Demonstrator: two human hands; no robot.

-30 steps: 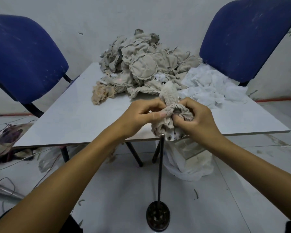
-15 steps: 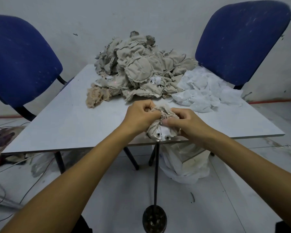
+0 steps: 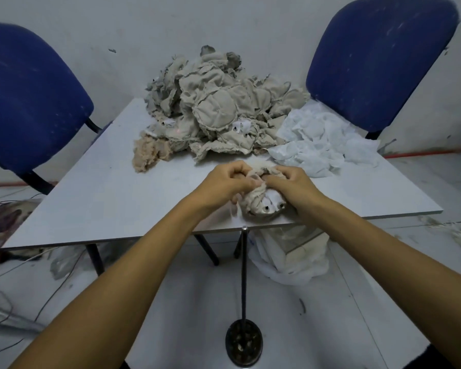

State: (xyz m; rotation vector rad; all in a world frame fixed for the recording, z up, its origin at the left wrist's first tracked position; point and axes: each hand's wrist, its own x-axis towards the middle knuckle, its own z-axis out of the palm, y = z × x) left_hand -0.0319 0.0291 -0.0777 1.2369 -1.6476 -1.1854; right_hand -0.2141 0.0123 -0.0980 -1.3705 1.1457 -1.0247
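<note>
Beige fabric toy skin [image 3: 258,202] held at the near edge of the pale surface [image 3: 117,198], just beyond the tip of an upright metal rod [image 3: 244,275] that rises from a dark round base [image 3: 244,344] on the floor. The skin is bunched, with a white patch bearing two dark round eyes turned toward the viewer; it carries no legible writing. Small white tags [image 3: 241,126] with dark marks lie among the far pile of beige fabric skins [image 3: 218,110], but the marks are too small to read. Left hand [image 3: 225,182]: forearm extended from the near left, knuckles up, fingers curled and pinching the upper left of the skin. Right hand [image 3: 290,187]: forearm extended from the near right, fingers curled over the upper right of the skin, thumb side meeting the left hand at the middle. Both hands grip the same piece, and their fingertips are partly hidden in its folds. A tuft of tan stuffing [image 3: 149,153] lies at the left of the pile and crumpled white fabric [image 3: 320,145] at its right. Blue chairs stand at the far left [image 3: 30,102] and far right [image 3: 378,62], and a white bag [image 3: 285,259] sits on the floor beneath the surface.
</note>
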